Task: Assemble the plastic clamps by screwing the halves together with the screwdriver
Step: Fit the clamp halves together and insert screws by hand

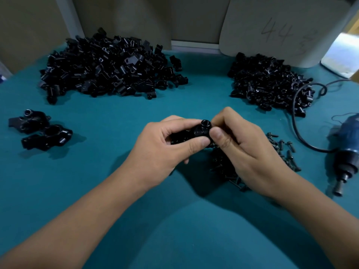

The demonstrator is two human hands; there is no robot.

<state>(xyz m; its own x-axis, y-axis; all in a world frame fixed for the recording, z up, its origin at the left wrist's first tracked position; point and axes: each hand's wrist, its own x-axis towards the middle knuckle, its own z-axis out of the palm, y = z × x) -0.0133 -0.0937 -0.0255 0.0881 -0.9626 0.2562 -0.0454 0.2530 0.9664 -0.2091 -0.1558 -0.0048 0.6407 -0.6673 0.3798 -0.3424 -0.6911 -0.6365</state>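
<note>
Both hands hold one black plastic clamp (200,131) above the middle of the teal table. My left hand (163,146) grips its left body, thumb across the front. My right hand (246,146) pinches the clamp's right end, next to a round socket that faces up. Beneath my right hand lies a heap of small black screws (279,150). The blue electric screwdriver (347,150) lies on the table at the right edge, bit end toward me, with no hand on it.
A large pile of black clamp halves (108,68) sits at the back left, a smaller pile (270,82) at the back right. Two assembled clamps (38,131) lie at the left. The screwdriver's black cable (297,121) loops over the right pile. A white board (281,28) leans behind.
</note>
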